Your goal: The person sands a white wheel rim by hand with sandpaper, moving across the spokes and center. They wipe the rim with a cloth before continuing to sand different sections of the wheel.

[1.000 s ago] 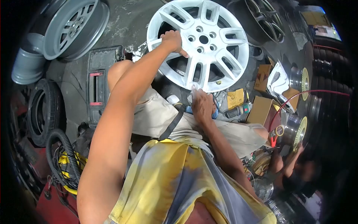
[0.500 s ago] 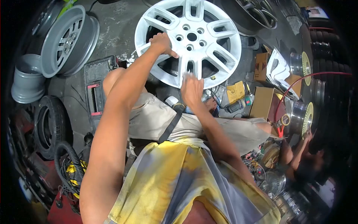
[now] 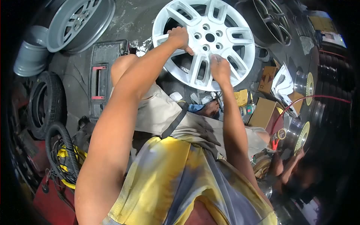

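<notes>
A white multi-spoke wheel rim [image 3: 196, 71] lies face up in front of my knees. My left hand [image 3: 179, 39] is closed around one of its spokes on the left side, with the thumb toward the hub. Over the lower part of the rim, close to the hub, is my right hand [image 3: 220, 70]. Its fingers are bent and drawn together against the rim's face, slightly smeared by motion. Whatever they may hold is hidden.
Grey rims [image 3: 80, 26] and a tyre [image 3: 47, 105] stand at left, near a black toolbox [image 3: 108, 67]. A dark rim [image 3: 268, 22] lies at upper right. Cardboard boxes [image 3: 262, 114], a red hose [image 3: 318, 96] and another person's hand [image 3: 299, 155] are at right.
My right hand has moved from the rim's lower edge up toward the hub. My left hand keeps its hold on the spoke. The view has shifted, so the rim appears farther right.
</notes>
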`<state>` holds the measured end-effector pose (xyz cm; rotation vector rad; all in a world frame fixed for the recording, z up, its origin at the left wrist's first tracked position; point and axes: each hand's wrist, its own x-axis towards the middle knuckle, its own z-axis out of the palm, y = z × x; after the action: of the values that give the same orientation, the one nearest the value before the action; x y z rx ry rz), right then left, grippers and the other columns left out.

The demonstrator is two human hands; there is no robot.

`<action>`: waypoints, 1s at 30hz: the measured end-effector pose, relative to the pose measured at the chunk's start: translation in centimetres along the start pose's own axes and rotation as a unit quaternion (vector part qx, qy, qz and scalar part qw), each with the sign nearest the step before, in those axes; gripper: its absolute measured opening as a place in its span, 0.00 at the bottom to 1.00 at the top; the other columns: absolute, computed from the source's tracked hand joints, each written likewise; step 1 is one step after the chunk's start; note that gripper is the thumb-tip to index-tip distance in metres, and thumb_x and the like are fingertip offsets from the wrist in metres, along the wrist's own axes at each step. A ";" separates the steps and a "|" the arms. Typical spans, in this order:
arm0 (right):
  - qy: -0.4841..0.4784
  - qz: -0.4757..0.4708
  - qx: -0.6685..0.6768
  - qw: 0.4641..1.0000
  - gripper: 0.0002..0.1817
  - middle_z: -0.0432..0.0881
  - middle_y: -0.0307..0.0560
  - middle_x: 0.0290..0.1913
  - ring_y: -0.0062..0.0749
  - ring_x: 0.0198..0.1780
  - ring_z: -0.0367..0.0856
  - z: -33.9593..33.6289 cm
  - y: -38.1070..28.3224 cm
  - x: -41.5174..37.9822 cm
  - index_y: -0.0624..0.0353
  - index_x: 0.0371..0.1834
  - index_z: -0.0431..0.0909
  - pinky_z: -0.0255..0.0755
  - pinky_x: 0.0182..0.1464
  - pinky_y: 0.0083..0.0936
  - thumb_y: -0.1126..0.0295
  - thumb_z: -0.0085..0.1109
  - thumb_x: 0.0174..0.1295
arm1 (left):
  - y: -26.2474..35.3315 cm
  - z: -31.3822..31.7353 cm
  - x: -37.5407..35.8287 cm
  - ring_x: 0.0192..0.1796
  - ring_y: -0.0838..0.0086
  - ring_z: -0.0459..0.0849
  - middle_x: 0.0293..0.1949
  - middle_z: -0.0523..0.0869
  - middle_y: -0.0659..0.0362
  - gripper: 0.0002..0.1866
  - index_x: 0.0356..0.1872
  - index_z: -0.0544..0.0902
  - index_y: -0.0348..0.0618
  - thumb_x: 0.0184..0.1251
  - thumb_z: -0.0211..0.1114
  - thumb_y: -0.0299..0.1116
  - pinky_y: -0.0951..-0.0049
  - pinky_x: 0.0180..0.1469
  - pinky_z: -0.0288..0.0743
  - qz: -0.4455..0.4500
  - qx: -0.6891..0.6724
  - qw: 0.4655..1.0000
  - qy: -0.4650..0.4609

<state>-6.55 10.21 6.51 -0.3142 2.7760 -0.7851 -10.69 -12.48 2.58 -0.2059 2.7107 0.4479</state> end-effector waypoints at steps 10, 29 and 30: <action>-0.107 -0.292 -0.314 0.897 0.10 0.84 0.51 0.39 0.49 0.41 0.86 1.2 3.4 -7.6 0.55 0.47 0.83 0.70 0.48 0.47 0.68 0.57 0.65 | 0.0 -0.2 0.0 0.64 0.50 0.79 0.60 0.79 0.45 0.63 0.63 0.73 0.31 0.25 0.87 0.67 0.48 0.65 0.72 -0.002 0.000 1.000 -0.009; -0.138 -0.434 -0.455 0.765 0.08 0.86 0.43 0.37 0.35 0.39 0.86 -0.1 1.8 3.8 0.52 0.27 0.84 0.72 0.46 0.38 0.69 0.57 0.61 | 0.6 -0.6 -0.2 0.64 0.50 0.80 0.60 0.80 0.45 0.63 0.63 0.73 0.32 0.26 0.86 0.69 0.50 0.66 0.73 -0.002 0.014 1.000 -0.020; -0.119 -0.444 -0.442 0.770 0.08 0.86 0.43 0.36 0.36 0.38 0.86 -0.5 1.8 4.4 0.52 0.27 0.84 0.72 0.46 0.39 0.68 0.57 0.62 | 0.5 -0.5 -0.1 0.64 0.52 0.80 0.60 0.81 0.47 0.63 0.63 0.74 0.33 0.25 0.87 0.68 0.48 0.65 0.73 -0.005 0.011 1.000 -0.010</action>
<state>-11.11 10.83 5.23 -1.8085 2.4175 0.5303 -10.86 -12.15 3.23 -0.2084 2.6920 0.4160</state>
